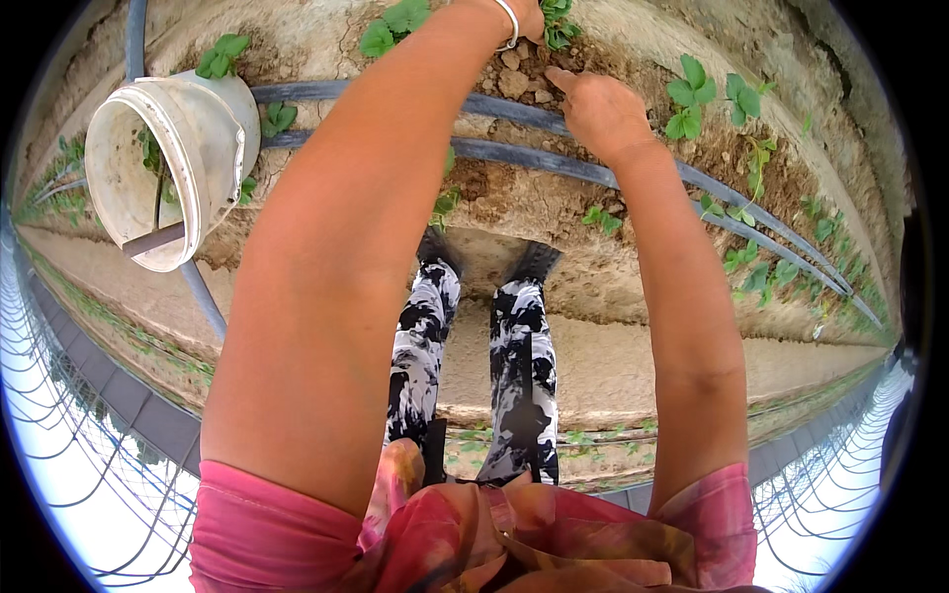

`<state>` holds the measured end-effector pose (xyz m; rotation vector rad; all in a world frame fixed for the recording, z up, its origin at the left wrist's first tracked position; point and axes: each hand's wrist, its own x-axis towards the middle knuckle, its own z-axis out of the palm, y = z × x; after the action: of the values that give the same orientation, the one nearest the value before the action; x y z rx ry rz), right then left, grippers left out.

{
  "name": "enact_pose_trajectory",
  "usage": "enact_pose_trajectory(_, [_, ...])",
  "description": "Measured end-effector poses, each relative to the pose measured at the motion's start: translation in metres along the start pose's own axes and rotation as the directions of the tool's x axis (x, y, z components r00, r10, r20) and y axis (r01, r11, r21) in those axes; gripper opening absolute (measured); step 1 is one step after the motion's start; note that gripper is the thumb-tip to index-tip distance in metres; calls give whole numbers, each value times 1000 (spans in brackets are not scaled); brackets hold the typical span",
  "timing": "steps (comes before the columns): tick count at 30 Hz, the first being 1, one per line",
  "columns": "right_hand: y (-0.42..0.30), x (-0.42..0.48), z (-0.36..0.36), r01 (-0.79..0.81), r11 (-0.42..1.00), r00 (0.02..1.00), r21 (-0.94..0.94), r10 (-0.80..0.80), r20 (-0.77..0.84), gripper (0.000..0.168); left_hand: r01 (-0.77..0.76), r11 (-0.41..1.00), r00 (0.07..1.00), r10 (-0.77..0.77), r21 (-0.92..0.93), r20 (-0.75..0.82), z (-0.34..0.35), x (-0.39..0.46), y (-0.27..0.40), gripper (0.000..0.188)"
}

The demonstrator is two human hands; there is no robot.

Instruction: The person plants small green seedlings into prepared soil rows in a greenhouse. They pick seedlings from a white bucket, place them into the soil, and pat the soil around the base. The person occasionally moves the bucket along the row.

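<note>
At the top edge, my left hand (528, 18), with a pale bracelet at the wrist, is beside a small leafy plant (561, 26); its fingers are partly cut off, and whether they hold the plant does not show. My right hand (604, 111) rests low over the soil just right of it, index finger pointed at the loose clods (513, 83) around the plant's base. Its other fingers are curled under, and what they may hold is hidden.
A white plastic bucket (248, 111) lies tilted at the left, with a flat bar (153, 240) and some leaves in its mouth. Two grey irrigation hoses (511, 152) run across the raised soil bed below my hands. More leafy plants (691, 93) grow on both sides. A furrow lies around my feet.
</note>
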<state>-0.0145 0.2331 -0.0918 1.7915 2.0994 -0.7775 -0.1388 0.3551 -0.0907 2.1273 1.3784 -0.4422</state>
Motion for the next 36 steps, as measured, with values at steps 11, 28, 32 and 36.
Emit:
enact_pose_trajectory(11, [-22,29,-16,-203,975,917,-86,220,332,26,-24,1000,1000,24,21,5,8,9,3,21])
enact_pose_trajectory(28, [-24,5,-19,-203,977,945,-59,211,248,44,-23,997,993,14,-77,-114,16,-2,-4,19])
enact_pose_trajectory(32, [-30,20,-15,-195,970,916,-144,233,328,37,-31,995,993,20,-93,-115,19,-1,-5,19])
enact_pose_trajectory(36, [-24,10,-6,-165,981,959,-102,183,214,36,-14,1000,991,11,-21,-134,17,-5,-4,19])
